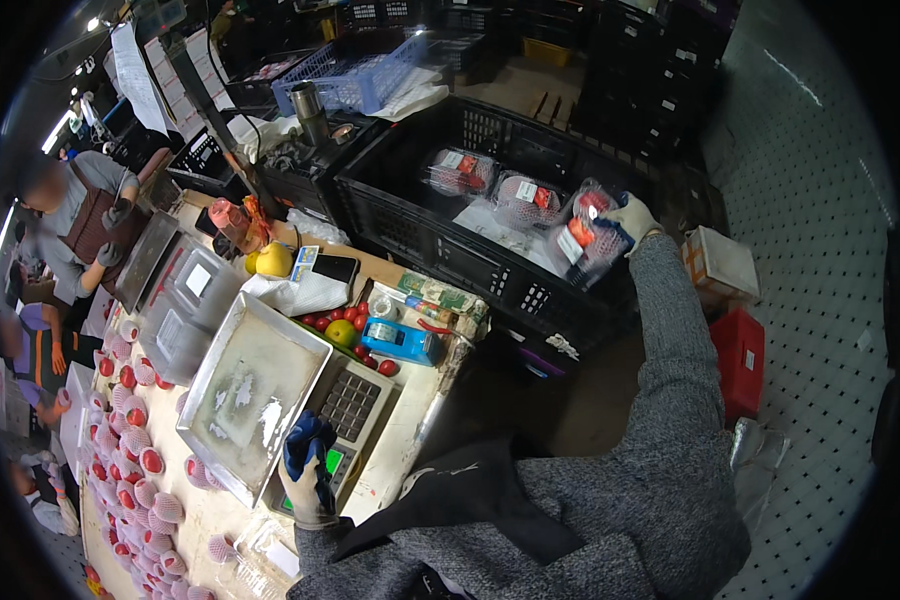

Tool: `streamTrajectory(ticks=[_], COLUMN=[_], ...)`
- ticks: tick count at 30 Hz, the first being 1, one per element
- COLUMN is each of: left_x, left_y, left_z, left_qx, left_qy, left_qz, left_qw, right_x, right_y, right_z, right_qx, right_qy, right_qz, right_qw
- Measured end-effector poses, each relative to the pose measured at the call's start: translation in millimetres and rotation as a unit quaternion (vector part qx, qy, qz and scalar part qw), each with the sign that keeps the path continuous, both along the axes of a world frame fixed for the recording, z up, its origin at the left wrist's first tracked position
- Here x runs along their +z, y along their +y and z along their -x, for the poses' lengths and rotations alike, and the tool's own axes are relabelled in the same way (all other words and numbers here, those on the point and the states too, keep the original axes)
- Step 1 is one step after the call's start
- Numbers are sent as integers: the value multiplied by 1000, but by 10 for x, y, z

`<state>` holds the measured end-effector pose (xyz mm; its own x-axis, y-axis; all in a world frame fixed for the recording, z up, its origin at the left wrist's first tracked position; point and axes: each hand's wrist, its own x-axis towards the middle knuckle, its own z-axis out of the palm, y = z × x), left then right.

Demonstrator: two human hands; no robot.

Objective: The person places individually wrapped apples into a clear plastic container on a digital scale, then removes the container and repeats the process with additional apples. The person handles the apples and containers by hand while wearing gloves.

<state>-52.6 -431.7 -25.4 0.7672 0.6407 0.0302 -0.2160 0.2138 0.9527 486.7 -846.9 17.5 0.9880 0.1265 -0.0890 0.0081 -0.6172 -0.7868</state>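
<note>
My right hand [636, 219], in a white glove with blue-coated fingers, grips the edge of a clear plastic clamshell of fruit [586, 234] at the right end of a black plastic crate [427, 251]. Two similar packs, a middle pack [526, 201] and a far pack [461, 172], lie in the crate beside it. Each bears a white label and a red one. My left hand [309, 469], gloved alike, has its fingers curled with nothing visible in them. It is by the keypad of a digital scale [352, 401], close to the rim of the scale's metal pan [255, 397].
Red fruits in pink foam nets [131, 480] cover the table's left side. Stacked clear containers [187, 300] stand beyond the pan. A blue tape dispenser [401, 341] and small tomatoes [388, 367] lie near the scale. A red bin [739, 364] is on the right. Co-workers stand across the table.
</note>
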Motion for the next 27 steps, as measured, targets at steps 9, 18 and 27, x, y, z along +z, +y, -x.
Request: streamTrajectory(ticks=[9, 18, 27], left_x=[127, 205, -972], left_y=[-331, 134, -214], left_z=[-179, 1719, 3111], left_qx=[-5, 182, 151], left_qy=[21, 659, 810], left_qz=[-4, -287, -174], left_qw=[1000, 671, 539], right_x=[700, 936, 228], right_y=[745, 2308, 3413], right_z=[-102, 1397, 3146], right_qx=[41, 530, 731], right_qy=[-121, -306, -230], right_qz=[365, 127, 66], right_qw=[922, 780, 639])
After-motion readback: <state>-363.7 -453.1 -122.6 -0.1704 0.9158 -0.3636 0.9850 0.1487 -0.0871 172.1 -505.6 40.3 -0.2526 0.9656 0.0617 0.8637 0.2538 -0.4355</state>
